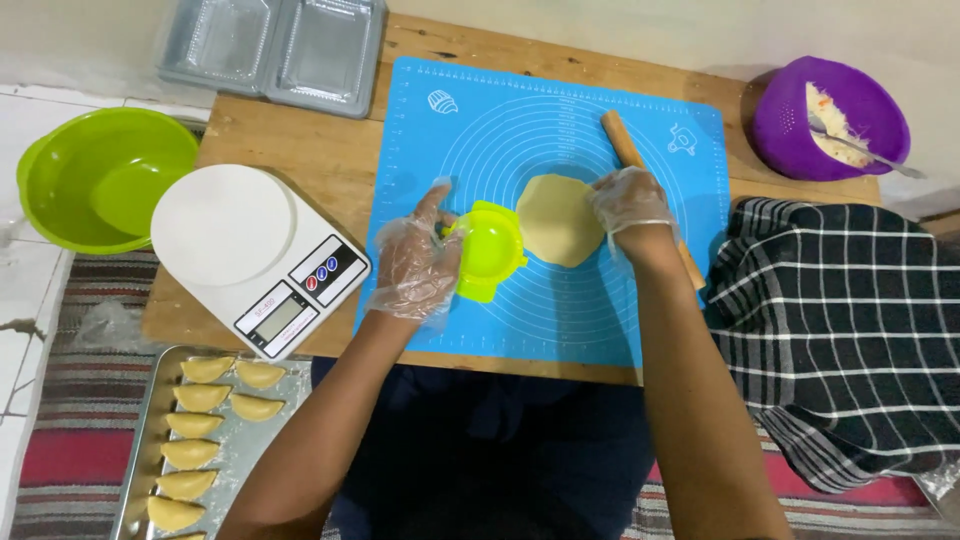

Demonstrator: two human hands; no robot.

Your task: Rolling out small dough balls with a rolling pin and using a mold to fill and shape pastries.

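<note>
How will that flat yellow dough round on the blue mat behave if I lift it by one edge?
The dough round looks thin and flat, so it would probably droop and stretch. It seems light. Its uneven edge near the right hand suggests it is soft and could tear.

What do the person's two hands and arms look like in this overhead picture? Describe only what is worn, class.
Both the left hand and the right hand wear thin, loose, transparent plastic gloves that crinkle and end around the wrists. The forearms are bare: no sleeves, watch or bracelets show on them. No rings or markings can be made out through the gloves.
</note>
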